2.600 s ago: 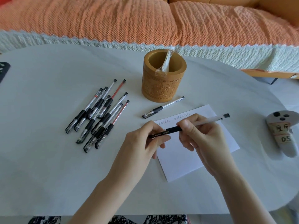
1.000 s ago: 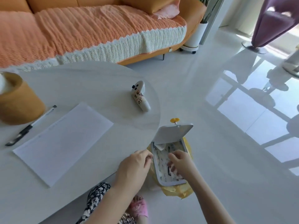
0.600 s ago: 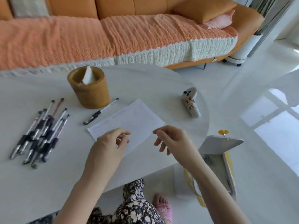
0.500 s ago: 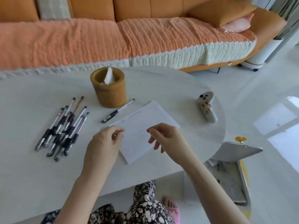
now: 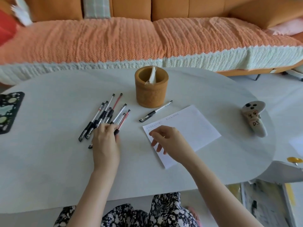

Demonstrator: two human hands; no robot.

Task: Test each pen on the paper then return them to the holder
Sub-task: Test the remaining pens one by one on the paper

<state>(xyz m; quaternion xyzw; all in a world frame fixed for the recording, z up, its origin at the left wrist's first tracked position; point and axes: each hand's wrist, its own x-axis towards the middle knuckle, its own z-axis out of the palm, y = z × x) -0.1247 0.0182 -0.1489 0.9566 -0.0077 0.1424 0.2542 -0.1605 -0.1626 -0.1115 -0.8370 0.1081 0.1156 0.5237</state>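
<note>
Handwriting marks 2 things. At the right of the frame, a white controller-shaped object (image 5: 253,119) lies on the table, with dark handwritten characters on its body; the lower line reads "DS" or "05", the upper line is not legible. Just right of center, a white sheet of paper (image 5: 188,130) carries short rows of small scribbles along its upper-left edge, too small to read.

Above center stands a round, brown holder (image 5: 151,86), upright on the white table (image 5: 49,161). Inside it sits only a white crumpled wrapper or tissue. 1 black-capped pen (image 5: 155,111) lies alone between the holder and the paper.

Left of center, a loose pile of pens (image 5: 106,114) lies fanned out, mostly black-gripped with a few red ones. The left hand (image 5: 105,142) rests on the near end of that pile, fingertips pressed among the pens; whether it has closed on 1 cannot be told. The right hand (image 5: 170,140) hovers over the paper's left corner, fingers loosely curled and holding nothing.
</note>
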